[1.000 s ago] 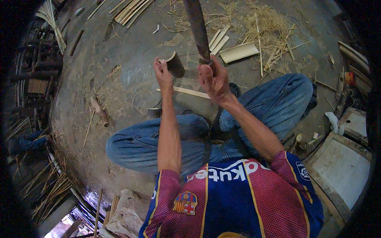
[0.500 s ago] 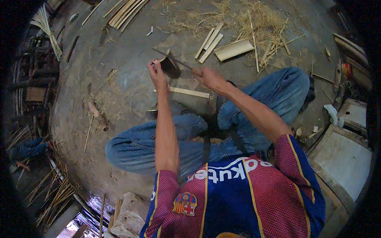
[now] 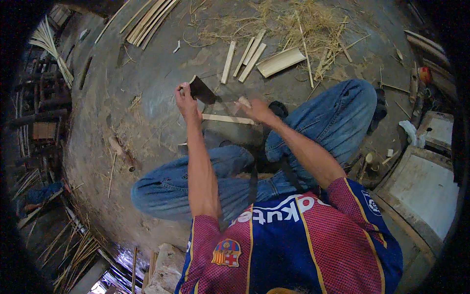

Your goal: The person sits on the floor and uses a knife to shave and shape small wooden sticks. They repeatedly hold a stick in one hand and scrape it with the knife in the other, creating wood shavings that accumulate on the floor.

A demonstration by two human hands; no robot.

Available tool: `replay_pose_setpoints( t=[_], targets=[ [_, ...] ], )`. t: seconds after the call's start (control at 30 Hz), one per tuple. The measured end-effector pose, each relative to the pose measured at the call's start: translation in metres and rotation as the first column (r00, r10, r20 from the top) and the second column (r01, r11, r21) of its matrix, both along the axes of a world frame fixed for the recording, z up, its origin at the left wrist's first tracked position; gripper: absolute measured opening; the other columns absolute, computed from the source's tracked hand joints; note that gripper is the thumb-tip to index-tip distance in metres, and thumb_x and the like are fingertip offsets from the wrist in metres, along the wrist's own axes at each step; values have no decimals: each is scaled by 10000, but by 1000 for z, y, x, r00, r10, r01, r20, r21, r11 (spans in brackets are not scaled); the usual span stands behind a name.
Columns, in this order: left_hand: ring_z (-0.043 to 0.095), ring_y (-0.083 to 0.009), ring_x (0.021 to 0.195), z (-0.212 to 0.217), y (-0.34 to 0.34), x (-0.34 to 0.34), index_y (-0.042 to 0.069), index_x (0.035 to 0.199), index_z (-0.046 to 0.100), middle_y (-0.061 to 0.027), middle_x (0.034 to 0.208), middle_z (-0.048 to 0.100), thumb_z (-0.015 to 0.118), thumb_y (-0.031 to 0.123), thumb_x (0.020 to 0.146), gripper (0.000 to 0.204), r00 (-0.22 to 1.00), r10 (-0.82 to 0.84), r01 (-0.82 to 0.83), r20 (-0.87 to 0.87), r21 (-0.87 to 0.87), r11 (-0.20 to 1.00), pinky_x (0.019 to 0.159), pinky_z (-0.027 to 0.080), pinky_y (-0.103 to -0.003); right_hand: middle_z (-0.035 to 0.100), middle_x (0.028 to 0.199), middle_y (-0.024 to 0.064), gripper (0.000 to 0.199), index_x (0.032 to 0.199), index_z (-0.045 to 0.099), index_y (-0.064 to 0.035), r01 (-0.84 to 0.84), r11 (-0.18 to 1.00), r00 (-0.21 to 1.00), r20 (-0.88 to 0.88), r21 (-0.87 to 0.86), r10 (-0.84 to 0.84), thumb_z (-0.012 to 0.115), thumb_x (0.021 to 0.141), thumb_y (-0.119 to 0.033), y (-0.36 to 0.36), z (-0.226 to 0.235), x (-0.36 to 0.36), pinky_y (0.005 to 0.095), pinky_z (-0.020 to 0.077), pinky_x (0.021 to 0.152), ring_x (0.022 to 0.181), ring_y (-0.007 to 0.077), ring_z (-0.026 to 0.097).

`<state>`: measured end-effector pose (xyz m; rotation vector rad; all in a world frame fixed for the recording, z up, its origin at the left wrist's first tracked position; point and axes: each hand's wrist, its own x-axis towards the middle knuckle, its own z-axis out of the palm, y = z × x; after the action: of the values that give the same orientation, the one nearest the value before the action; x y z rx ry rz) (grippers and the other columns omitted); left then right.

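Observation:
My left hand is closed with its fingers at the edge of a curved, dark-skinned bamboo piece, which stands tilted above the floor. To its right, my right hand wraps round the pale wooden handle of a knife. The blade is smeared by motion and reaches toward the bamboo piece; I cannot tell if they touch. A flat pale bamboo strip lies crosswise below both hands, in front of my folded legs. Another narrow strip is on the floor beyond the bamboo piece.
Several cut strips and a half-round bamboo piece lie ahead, beside a heap of shavings. Long slats are at the far left. A short bamboo stub lies left of my knee. Pale panels stand at right.
A narrow strip has come away from the bamboo piece and now shows apart, left of the other cut strips. The knife has dropped lower and nearer me, its blade now blurred.

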<state>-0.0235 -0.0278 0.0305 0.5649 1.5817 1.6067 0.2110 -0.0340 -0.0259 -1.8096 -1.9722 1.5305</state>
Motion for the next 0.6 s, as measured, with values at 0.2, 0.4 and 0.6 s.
replay_pose_setpoints(
  t=[0.2, 0.4, 0.6],
  targets=[
    [508, -97, 886, 0, -3, 7, 134, 1063, 557, 26, 974, 576, 601, 338, 961, 232, 996, -56, 53, 74, 35, 998, 728, 407, -313, 660, 916, 188, 665, 1115, 619, 11, 243, 970, 959, -154, 18, -237, 547, 873, -605, -22, -32, 3, 428, 492, 781, 874, 317, 648],
    [482, -82, 859, -18, 3, 9, 106, 1072, 559, 33, 946, 558, 535, 300, 1002, 207, 991, -133, 133, -7, 60, 989, 742, 393, -284, 636, 836, 156, 555, 1078, 609, -6, 260, 964, 936, -260, 53, -238, 550, 913, -533, -14, 51, 2, 376, 474, 704, 773, 266, 616],
    [385, -52, 719, 0, -2, 24, 86, 1060, 562, 56, 831, 481, 493, 316, 1023, 243, 989, -133, 127, 68, 79, 989, 621, 318, -228, 581, 723, 160, 474, 903, 569, 13, 201, 937, 938, -331, 286, -100, 557, 945, -459, -16, 89, -8, 391, 432, 622, 631, 276, 529]
  ],
)
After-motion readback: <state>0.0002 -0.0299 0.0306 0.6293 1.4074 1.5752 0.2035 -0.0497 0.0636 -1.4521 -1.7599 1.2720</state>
